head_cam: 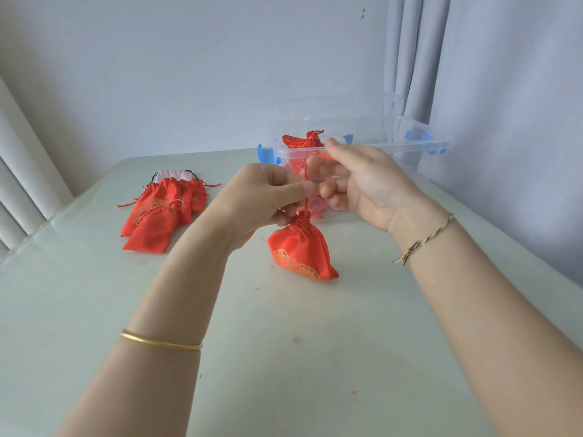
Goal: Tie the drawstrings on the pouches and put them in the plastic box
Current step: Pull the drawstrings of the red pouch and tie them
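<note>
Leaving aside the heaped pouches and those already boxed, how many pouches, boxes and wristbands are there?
1 red pouch, held
1 clear plastic box
2 wristbands: gold bangle, braided cord
Total: 4

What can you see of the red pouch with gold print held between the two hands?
The shiny red satin-like fabric pouch with a gold floral print near its base has its neck gathered shut. It hangs tilted over the pale table; contact is unclear. The left hand pinches its neck, and its thin red drawstring runs up to the right hand, which grips it.
</note>
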Available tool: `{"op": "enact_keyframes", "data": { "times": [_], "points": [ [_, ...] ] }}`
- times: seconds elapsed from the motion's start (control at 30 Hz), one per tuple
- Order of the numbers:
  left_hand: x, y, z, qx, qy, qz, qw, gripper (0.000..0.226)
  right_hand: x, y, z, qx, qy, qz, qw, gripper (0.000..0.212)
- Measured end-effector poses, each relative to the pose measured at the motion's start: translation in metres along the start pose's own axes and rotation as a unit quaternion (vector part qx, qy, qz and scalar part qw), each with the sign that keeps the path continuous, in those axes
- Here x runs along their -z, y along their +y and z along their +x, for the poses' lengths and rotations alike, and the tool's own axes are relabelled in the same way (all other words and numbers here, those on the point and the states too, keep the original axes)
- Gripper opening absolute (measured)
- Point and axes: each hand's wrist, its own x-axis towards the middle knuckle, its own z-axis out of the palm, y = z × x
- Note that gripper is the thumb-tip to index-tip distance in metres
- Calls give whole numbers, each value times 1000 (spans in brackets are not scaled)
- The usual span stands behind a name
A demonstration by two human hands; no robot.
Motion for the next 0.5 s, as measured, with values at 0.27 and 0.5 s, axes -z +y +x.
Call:
{"op": "enact_keyframes", "data": {
  "times": [0.27,0.5],
  "points": [
    [1,-3,4,9,30,-64,997,21,-2,-2,-5,-26,-17,-66,997,11],
    [0,-4,6,29,83,-117,989,10,-3,6,-4,77,-8,-239,968,13]
  ]
}}
